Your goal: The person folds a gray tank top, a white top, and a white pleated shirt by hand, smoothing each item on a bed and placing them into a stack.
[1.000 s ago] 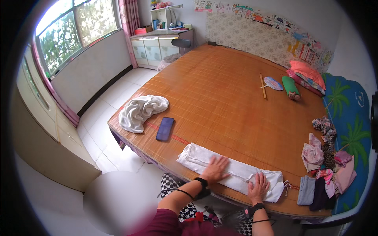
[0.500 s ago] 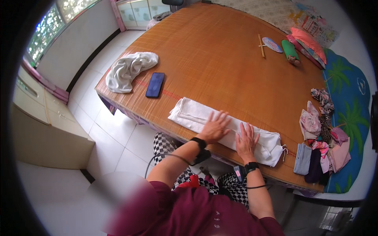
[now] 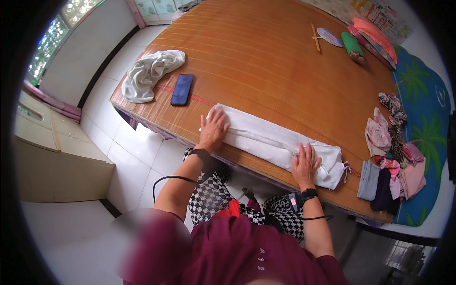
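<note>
White folded cloth [image 3: 259, 138] lies partly hidden beneath the hands [image 3: 213, 132], fingers flattened, set well apart.

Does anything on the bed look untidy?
On the bed, the crumpled white cloth at left and jumbled clothes at right look untidy, unlike the flat white fabric under the left hand and right hand.

Bare left hand [image 3: 214, 128] palm down, fingers [image 3: 218, 115] extended, slightly spread, pointing forward. Bare right hand [image 3: 305, 166] also palm down, fingers outstretched. Hands well apart, left farther forward. Bare left forearm [image 3: 177, 180] slanting inward; bare right forearm [image 3: 315, 225] leaning slightly inward.
</note>
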A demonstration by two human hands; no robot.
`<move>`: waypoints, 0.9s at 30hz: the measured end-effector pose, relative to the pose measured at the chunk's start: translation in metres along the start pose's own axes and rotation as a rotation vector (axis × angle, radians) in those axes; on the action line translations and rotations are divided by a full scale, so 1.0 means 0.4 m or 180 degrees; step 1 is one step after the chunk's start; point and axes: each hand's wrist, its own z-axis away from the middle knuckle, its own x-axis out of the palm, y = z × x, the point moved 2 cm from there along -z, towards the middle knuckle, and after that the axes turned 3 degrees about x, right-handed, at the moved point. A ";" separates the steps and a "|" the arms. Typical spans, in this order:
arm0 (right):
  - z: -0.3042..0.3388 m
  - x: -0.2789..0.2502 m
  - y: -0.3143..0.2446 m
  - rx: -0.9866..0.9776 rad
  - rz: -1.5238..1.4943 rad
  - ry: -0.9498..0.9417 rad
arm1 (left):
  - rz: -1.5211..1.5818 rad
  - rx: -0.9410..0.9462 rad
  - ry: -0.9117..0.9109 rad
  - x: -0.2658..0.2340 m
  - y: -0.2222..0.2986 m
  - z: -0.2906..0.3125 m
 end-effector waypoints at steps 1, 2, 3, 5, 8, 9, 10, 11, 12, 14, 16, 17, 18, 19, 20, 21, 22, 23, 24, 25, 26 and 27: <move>-0.014 -0.004 -0.010 -0.0035 -0.0012 -0.0018 | 0.0070 -0.0125 0.0068 -0.002 -0.005 -0.003; -0.026 -0.003 -0.028 -0.0062 -0.0038 -0.0046 | 0.0246 -0.0180 0.0247 -0.006 -0.008 -0.006; -0.041 -0.016 -0.075 -0.0245 -0.0108 -0.0037 | 0.0406 -0.0254 0.0431 -0.012 -0.018 -0.010; -0.076 -0.028 -0.187 -0.0598 -0.0326 0.0029 | 0.0592 -0.0435 0.1041 -0.005 -0.056 -0.017; -0.099 0.008 -0.310 -0.1007 -0.0497 0.0188 | 0.0478 -0.0878 0.0480 -0.025 -0.066 -0.033; -0.098 0.047 -0.321 -0.1103 -0.0467 0.0091 | 0.0443 -0.0815 0.0589 -0.029 -0.059 -0.034; -0.087 0.097 -0.322 -0.1097 -0.0348 -0.0107 | 0.0398 -0.0834 0.0445 -0.029 -0.053 -0.039; -0.075 0.110 -0.328 -0.1131 -0.0238 0.0009 | 0.0321 -0.0886 0.0301 -0.044 -0.055 -0.039; -0.068 0.121 -0.332 -0.1162 -0.0126 0.0126 | 0.0247 -0.0935 0.0157 -0.052 -0.059 -0.040; -0.078 0.126 -0.327 -0.1194 -0.0127 0.0042 | 0.0353 -0.1131 -0.0089 -0.050 -0.083 -0.056; -0.074 0.123 -0.330 -0.1215 -0.0138 -0.0008 | 0.0460 -0.1216 -0.0288 -0.049 -0.106 -0.058; -0.071 0.124 -0.332 -0.1203 -0.0156 -0.0001 | 0.0502 -0.1181 -0.0364 -0.053 -0.116 -0.060; -0.067 0.125 -0.334 -0.1190 -0.0174 0.0006 | 0.0545 -0.1145 -0.0441 -0.055 -0.121 -0.061; -0.066 0.125 -0.331 -0.1179 -0.0144 0.0000 | 0.0606 -0.1106 -0.0474 -0.054 -0.121 -0.066; -0.069 0.126 -0.331 -0.1169 -0.0136 0.0004 | 0.0644 -0.1064 -0.0501 -0.061 -0.121 -0.072; -0.071 0.126 -0.330 -0.1157 -0.0128 0.0007 | 0.0682 -0.1022 -0.0529 -0.066 -0.120 -0.075; -0.070 0.127 -0.329 -0.1159 -0.0134 0.0010 | 0.0761 -0.1017 -0.0551 -0.061 -0.123 -0.074; -0.072 0.127 -0.330 -0.1161 -0.0146 0.0024 | 0.0832 -0.1007 -0.0563 -0.056 -0.127 -0.075; -0.073 0.127 -0.331 -0.1163 -0.0158 0.0038 | 0.0903 -0.0996 -0.0577 -0.051 -0.132 -0.076; -0.073 0.127 -0.332 -0.1172 -0.0172 0.0045 | 0.0927 -0.0988 -0.0567 -0.047 -0.137 -0.077; -0.071 0.127 -0.330 -0.1165 -0.0177 0.0052 | 0.0959 -0.0966 -0.0567 -0.048 -0.131 -0.081; -0.070 0.127 -0.327 -0.1158 -0.0181 0.0059 | 0.0993 -0.0943 -0.0567 -0.049 -0.127 -0.084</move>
